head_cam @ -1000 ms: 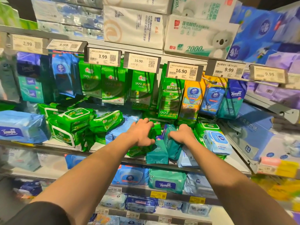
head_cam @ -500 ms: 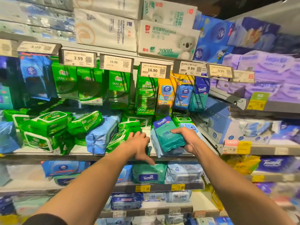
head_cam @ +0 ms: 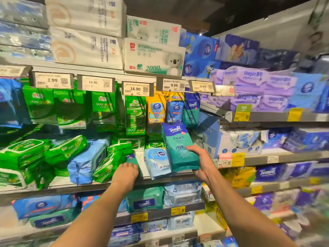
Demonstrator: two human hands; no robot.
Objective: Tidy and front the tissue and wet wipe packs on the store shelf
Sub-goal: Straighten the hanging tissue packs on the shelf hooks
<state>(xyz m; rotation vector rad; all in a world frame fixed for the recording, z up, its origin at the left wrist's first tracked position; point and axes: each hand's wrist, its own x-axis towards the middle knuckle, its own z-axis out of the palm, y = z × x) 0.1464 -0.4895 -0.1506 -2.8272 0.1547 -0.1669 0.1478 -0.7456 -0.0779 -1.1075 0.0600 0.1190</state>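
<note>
Two bare arms reach up from the bottom of the frame toward the shelf (head_cam: 160, 178) in the middle. The right hand (head_cam: 201, 163) grips a teal Tempo pack (head_cam: 179, 147) by its lower right side, thumb on the front and fingers curled behind. The pack stands nearly upright, tipped a little to the left, in front of the shelf edge at center right. The left hand (head_cam: 126, 173) is at the shelf edge, center frame, and its fingers curl over a small teal pack (head_cam: 132, 159) lying there. Just to the left of that hand lean green wipe packs (head_cam: 114, 157), and next to them a light blue pack (head_cam: 85, 161). Between the two hands sits a pale blue wipe pack (head_cam: 155, 161), tilted over the shelf edge. Farther back, green packs (head_cam: 71, 107) hang in a row under white price tags (head_cam: 137, 89). At the top of the frame, big white tissue bundles (head_cam: 153, 57) lie on the highest shelf. Purple packs (head_cam: 252, 90) fill the upper right, blurry.
</note>
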